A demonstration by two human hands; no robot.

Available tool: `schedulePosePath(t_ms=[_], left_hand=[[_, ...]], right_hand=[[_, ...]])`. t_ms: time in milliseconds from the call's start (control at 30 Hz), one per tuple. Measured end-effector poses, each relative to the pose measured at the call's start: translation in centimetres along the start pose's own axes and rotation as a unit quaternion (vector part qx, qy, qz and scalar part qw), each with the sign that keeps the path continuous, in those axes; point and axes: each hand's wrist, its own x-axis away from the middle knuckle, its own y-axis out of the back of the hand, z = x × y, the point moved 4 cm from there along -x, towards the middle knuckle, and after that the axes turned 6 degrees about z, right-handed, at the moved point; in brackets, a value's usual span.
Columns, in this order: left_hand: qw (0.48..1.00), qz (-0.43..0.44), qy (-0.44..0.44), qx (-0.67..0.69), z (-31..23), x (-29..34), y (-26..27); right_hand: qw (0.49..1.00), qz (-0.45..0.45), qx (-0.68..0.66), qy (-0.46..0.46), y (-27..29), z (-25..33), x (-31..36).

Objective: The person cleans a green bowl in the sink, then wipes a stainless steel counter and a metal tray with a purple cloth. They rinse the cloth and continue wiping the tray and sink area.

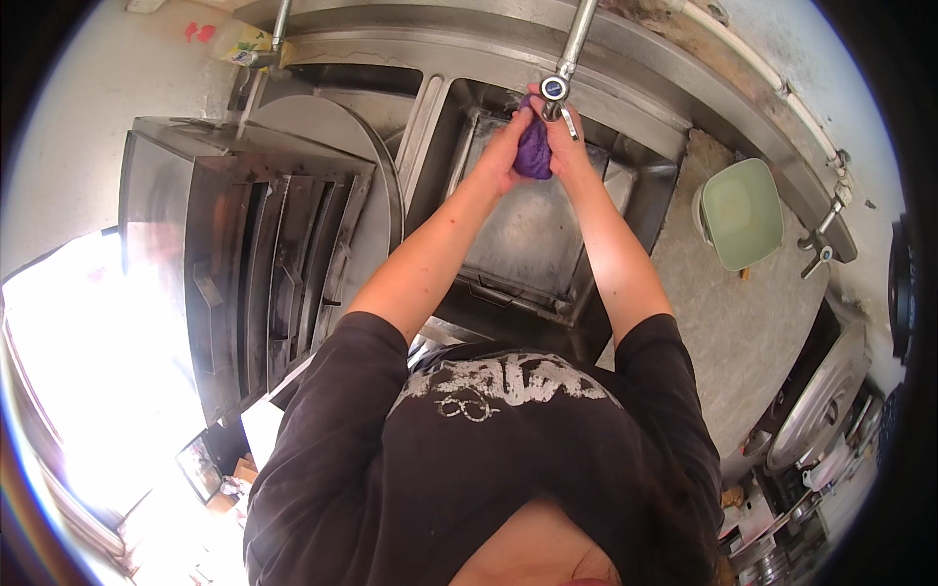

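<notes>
A purple cloth [532, 151] is bunched between my two hands, right under the metal tap [555, 90] at the back of the sink. My left hand [505, 154] is closed on its left side. Around its right side my right hand [567, 142] grips it, partly hidden behind the tap. Below my forearms a metal tray [518, 244] with a wire handle at its near edge lies in the steel sink basin [640, 200]. Whether water is running cannot be made out.
A steel cabinet with slots [225, 244] stands at the left, beside a large round metal lid [376, 161]. On the right counter [694, 283] rests a pale green basin [743, 215]. A second tap [826, 252] juts from the right wall. A bottle [239, 44] sits at the back left.
</notes>
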Motion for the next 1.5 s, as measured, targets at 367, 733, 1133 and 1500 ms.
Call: schedulePosePath(t_ms=[367,733,1133,1500], left_hand=[[0.989,0.072,0.012,0.126,0.6,-2.5,-2.8],[0.98,0.085,0.0,0.18,0.6,7.1,-2.4],[0.991,0.059,-0.064,0.104,2.8,11.4,-1.8],[0.926,-0.116,-0.296,-0.203,1.5,13.8,-2.9]], right_hand=[[0.869,-0.051,0.444,0.213,-4.0,10.5,8.7],[0.774,0.0,0.523,0.356,-11.0,9.1,13.9],[0.769,0.053,0.515,0.374,-14.7,8.0,15.9],[0.968,-0.076,0.141,0.195,-12.3,6.1,14.2]])
